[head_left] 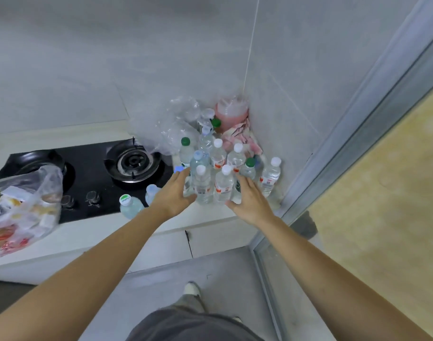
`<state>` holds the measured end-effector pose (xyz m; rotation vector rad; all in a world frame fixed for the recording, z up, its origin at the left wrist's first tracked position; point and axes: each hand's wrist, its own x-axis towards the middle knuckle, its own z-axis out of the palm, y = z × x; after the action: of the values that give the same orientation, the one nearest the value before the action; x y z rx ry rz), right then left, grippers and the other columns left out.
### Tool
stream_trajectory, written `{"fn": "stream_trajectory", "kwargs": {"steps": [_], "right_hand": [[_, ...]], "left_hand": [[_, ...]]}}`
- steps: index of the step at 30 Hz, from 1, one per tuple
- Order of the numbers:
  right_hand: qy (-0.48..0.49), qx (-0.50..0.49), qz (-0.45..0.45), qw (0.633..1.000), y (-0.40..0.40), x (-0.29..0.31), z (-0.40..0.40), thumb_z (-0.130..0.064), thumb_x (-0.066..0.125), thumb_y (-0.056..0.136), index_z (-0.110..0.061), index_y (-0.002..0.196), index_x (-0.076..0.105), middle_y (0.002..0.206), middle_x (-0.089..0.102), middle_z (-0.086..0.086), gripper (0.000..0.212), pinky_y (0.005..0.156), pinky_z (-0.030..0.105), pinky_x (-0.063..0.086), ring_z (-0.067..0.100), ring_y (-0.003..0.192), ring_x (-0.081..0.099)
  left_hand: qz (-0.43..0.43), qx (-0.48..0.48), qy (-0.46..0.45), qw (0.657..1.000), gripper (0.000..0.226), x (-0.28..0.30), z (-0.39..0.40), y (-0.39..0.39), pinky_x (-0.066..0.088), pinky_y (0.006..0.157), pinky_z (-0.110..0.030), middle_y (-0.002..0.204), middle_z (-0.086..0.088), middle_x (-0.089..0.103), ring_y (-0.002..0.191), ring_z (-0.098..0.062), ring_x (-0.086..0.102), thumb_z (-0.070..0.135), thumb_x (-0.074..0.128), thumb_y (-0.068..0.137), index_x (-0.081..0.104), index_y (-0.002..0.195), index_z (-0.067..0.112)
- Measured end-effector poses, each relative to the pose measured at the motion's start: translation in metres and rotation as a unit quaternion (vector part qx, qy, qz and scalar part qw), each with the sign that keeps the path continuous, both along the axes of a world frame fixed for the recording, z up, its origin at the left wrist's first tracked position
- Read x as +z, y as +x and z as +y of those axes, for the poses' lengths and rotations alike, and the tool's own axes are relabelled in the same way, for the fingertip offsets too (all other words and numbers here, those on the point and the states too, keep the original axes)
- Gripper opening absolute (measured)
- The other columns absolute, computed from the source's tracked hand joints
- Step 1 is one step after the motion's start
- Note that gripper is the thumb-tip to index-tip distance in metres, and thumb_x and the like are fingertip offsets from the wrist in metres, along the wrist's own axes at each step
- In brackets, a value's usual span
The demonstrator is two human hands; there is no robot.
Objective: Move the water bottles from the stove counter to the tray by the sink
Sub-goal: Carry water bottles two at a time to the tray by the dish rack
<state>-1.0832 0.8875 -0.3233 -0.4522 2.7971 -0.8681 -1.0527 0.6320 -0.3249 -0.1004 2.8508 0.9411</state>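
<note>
From the head view, a cluster of water bottles point(217, 166) stands upright in the corner of the bench point(208, 215), right of the gas stove point(107, 173) and against the tiled wall. Most have white caps and red labels; a few have green or pale blue caps. The two nearest, both white-capped, stand side by side at the front of the cluster.

The left hand point(174, 191) reaches in from the left, fingers fairly straight and spread in a wide grip, the thumb against the lower part of the front left bottle point(202, 188). The right hand point(249, 198) comes in from the right, also in a wide grip with straight fingers, just beside the front right bottle point(224, 184); whether it touches cannot be told. Neither hand holds anything.

Two more pale bottles point(130, 205) stand at the front edge of the stove, left of the left wrist. Behind the cluster are crumpled clear plastic point(179, 119), a pink jug point(231, 114) and a pink-and-white cloth point(240, 136). A plastic bag of goods point(23, 207) lies at the far left of the bench.
</note>
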Motion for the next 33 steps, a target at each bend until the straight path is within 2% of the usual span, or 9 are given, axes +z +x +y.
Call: {"fn": "stream_trajectory", "kwargs": {"steps": [4,7,11,15,20,23,26,29,33], "right_hand": [[-0.006,0.01,-0.018,1.0,-0.042,-0.011,-0.012,-0.039,0.078,0.086,-0.035,0.161,0.014,0.168,0.023,-0.008,0.098,0.094,0.047,0.051,0.028,0.136,0.052],[-0.006,0.018,-0.016,1.0,-0.065,-0.02,-0.02,-0.04,0.08,0.083,-0.037,0.158,0.016,0.166,0.027,-0.01,0.099,0.084,0.04,0.047,0.031,0.123,0.06],[-0.007,0.014,-0.032,0.999,-0.083,-0.032,-0.029,-0.035,0.083,0.081,-0.032,0.151,0.03,0.154,0.045,-0.009,0.088,0.091,0.043,0.051,0.026,0.135,0.052],[0.0,0.015,-0.029,0.999,-0.092,-0.041,-0.034,-0.032,0.083,0.08,-0.027,0.145,0.037,0.141,0.057,-0.004,0.08,0.089,0.043,0.052,0.027,0.128,0.056],[-0.036,0.002,0.005,0.999,-0.083,-0.058,-0.029,-0.025,0.085,0.075,-0.022,0.131,0.051,0.128,0.064,-0.005,0.067,0.086,0.041,0.053,0.025,0.118,0.061],[-0.025,0.018,-0.027,0.999,-0.078,-0.072,-0.019,-0.026,0.09,0.068,-0.02,0.122,0.059,0.121,0.066,-0.006,0.062,0.086,0.04,0.053,0.022,0.111,0.064],[-0.039,0.021,-0.055,0.998,-0.07,-0.082,-0.01,-0.028,0.091,0.065,-0.022,0.122,0.06,0.117,0.068,-0.008,0.065,0.082,0.037,0.053,0.022,0.105,0.067],[-0.069,-0.014,-0.058,0.996,-0.07,-0.086,-0.007,-0.032,0.094,0.065,-0.022,0.119,0.061,0.112,0.071,-0.007,0.064,0.083,0.038,0.056,0.022,0.101,0.069],[-0.073,-0.035,-0.069,0.994,-0.079,-0.083,-0.007,-0.032,0.096,0.064,-0.019,0.117,0.064,0.11,0.073,-0.003,0.063,0.086,0.038,0.055,0.024,0.102,0.069]], "left_hand": [[-0.011,-0.013,0.002,1.0,0.096,-0.009,0.01,-0.032,0.054,0.097,-0.05,0.157,-0.002,0.043,0.119,-0.029,0.06,0.035,0.072,0.095,0.009,0.167,0.032],[-0.013,-0.019,-0.019,1.0,0.097,-0.019,0.015,-0.058,0.054,0.09,-0.042,0.163,-0.001,0.036,0.111,-0.024,0.064,0.038,0.073,0.094,0.008,0.166,0.03],[-0.03,-0.013,-0.039,0.999,0.093,-0.032,0.021,-0.078,0.05,0.094,-0.04,0.155,-0.01,0.048,0.124,-0.032,0.061,0.034,0.074,0.093,0.016,0.165,0.025],[-0.029,-0.005,-0.072,0.997,0.074,-0.039,0.024,-0.085,0.055,0.09,-0.047,0.145,-0.006,0.054,0.117,-0.032,0.063,0.029,0.076,0.091,0.035,0.152,0.02],[-0.024,0.015,-0.045,0.999,0.063,-0.055,0.029,-0.077,0.054,0.083,-0.046,0.133,0.001,0.052,0.108,-0.029,0.065,0.029,0.086,0.082,0.05,0.133,0.018],[-0.059,0.019,-0.034,0.997,0.071,-0.064,0.036,-0.071,0.048,0.077,-0.035,0.131,0.006,0.054,0.111,-0.023,0.063,0.041,0.089,0.075,0.054,0.133,0.022],[-0.082,0.001,-0.046,0.996,0.078,-0.075,0.044,-0.061,0.048,0.079,-0.035,0.131,0.008,0.056,0.113,-0.021,0.063,0.049,0.089,0.07,0.055,0.136,0.026],[-0.067,0.006,-0.058,0.996,0.071,-0.082,0.053,-0.054,0.046,0.073,-0.034,0.131,0.006,0.058,0.109,-0.025,0.066,0.042,0.085,0.074,0.053,0.136,0.027],[-0.049,0.018,-0.066,0.996,0.063,-0.082,0.062,-0.052,0.056,0.081,-0.044,0.131,0.003,0.059,0.106,-0.03,0.067,0.025,0.08,0.08,0.053,0.136,0.024]]}}
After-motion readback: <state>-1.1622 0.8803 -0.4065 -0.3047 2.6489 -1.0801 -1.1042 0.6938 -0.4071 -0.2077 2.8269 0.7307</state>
